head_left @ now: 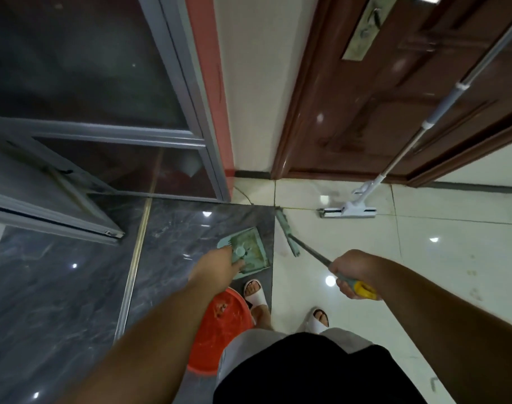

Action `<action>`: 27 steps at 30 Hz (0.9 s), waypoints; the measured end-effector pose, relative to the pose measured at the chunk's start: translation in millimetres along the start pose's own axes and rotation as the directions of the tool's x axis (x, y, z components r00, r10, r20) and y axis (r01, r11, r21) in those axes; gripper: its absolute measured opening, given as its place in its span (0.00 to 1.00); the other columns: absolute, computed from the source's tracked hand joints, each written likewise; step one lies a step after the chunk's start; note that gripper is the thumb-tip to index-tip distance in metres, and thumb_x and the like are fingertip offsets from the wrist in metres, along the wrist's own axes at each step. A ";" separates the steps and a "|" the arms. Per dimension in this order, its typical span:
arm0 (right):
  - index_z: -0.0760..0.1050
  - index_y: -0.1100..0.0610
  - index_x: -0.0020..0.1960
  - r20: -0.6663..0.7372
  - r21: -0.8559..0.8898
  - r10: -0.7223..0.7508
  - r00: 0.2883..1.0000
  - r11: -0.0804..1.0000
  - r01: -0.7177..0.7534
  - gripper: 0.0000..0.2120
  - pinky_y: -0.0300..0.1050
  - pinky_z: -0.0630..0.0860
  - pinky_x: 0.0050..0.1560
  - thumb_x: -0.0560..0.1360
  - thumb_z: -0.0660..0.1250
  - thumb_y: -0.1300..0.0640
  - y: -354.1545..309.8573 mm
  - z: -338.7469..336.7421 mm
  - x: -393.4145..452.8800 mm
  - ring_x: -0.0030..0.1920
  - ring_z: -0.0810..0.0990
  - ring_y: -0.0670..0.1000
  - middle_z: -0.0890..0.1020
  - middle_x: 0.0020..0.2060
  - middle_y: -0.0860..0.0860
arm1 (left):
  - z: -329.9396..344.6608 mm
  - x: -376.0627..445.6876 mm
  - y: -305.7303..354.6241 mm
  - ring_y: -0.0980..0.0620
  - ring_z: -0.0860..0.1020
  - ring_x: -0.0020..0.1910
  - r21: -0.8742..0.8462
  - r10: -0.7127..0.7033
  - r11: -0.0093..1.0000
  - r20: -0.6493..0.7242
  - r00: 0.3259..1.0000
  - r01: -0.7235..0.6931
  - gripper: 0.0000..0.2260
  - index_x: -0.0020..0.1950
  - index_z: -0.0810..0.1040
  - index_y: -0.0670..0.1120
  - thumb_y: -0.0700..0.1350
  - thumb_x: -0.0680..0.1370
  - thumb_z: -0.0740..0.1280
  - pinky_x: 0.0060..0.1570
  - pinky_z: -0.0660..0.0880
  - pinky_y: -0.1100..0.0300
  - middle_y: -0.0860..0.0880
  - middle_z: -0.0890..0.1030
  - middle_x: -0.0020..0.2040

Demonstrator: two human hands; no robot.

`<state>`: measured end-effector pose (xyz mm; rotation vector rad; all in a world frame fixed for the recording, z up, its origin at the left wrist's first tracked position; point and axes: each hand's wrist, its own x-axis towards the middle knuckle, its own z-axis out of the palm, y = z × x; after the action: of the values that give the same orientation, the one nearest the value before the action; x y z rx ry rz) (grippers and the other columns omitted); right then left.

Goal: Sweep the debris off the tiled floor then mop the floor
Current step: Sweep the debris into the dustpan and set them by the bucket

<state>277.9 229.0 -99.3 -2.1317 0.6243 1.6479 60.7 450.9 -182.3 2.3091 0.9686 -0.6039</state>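
1. The right hand is wrapped around the broom handle, a thin dark metal pole with a yellow plastic end cap. The cap sticks out just behind the fist.
2. From that fist the pole slopes forward and down to the broom head, a narrow pale green bristle strip. It lies on the floor just to the right of the dustpan.
3. The left hand reaches down to the dustpan, a flat pale green plastic scoop with a short round-capped handle. The fingers curl at that handle and appear to grip it, though the fingertips are partly hidden.
4. The dustpan sits on a dark grey marbled tile, beside the seam where the cream glossy tiled floor begins to its right.
5. Behind the dustpan, toward the person's feet in white slide sandals, is a round red plastic bucket.
6. Well beyond the dustpan to the right, a white flat mop with a long pale pole leans against a brown wooden door.
7. Sweeping seems near its close; mopping has not begun.
8. Risk: lifting the dustpan tilted would spill dirt back onto the tiles. A wide broom swing could knock the leaning mop over. A backward step could hit the bucket.
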 end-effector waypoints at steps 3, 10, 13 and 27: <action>0.72 0.65 0.46 -0.020 0.032 -0.033 0.999 0.999 0.034 0.06 0.42 0.65 0.29 0.80 0.64 0.62 33.1 -21.3 1.2 0.24 0.68 0.53 0.71 0.32 0.58 | -0.2 -1.5 31.1 0.50 0.79 0.49 -0.013 -0.014 1.000 0.006 1.000 0.014 0.16 0.59 0.78 0.49 0.59 0.80 0.63 0.48 0.75 0.53 0.48 0.83 0.53; 0.73 0.67 0.48 -0.059 0.293 -0.044 0.997 0.954 0.060 0.07 0.41 0.66 0.30 0.81 0.63 0.62 131.9 -81.4 -3.1 0.27 0.69 0.53 0.73 0.36 0.58 | 12.6 -23.2 125.3 0.50 0.81 0.46 0.074 0.069 0.995 0.062 0.996 -0.074 0.15 0.53 0.79 0.48 0.57 0.80 0.62 0.46 0.79 0.53 0.49 0.83 0.49; 0.73 0.67 0.46 -0.067 0.395 -0.033 0.997 0.917 0.057 0.08 0.39 0.64 0.27 0.82 0.62 0.63 184.8 -112.3 -3.4 0.25 0.67 0.53 0.71 0.32 0.57 | 28.4 -40.5 176.2 0.48 0.80 0.49 0.124 0.120 0.984 0.082 0.989 -0.129 0.17 0.55 0.78 0.47 0.59 0.80 0.61 0.47 0.76 0.54 0.48 0.82 0.51; 0.73 0.67 0.52 -0.172 0.748 -0.001 0.985 0.650 0.131 0.05 0.42 0.70 0.28 0.80 0.62 0.64 499.9 -215.6 -5.5 0.27 0.72 0.51 0.73 0.36 0.59 | 164.2 -152.1 428.1 0.42 0.80 0.50 0.364 0.434 0.819 0.113 0.894 -0.444 0.18 0.54 0.80 0.45 0.58 0.80 0.60 0.45 0.75 0.56 0.42 0.83 0.53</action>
<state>172.7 -303.1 -52.8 -1.6075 1.0491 0.9023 253.1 20.1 -78.5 2.7358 0.2840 -0.6615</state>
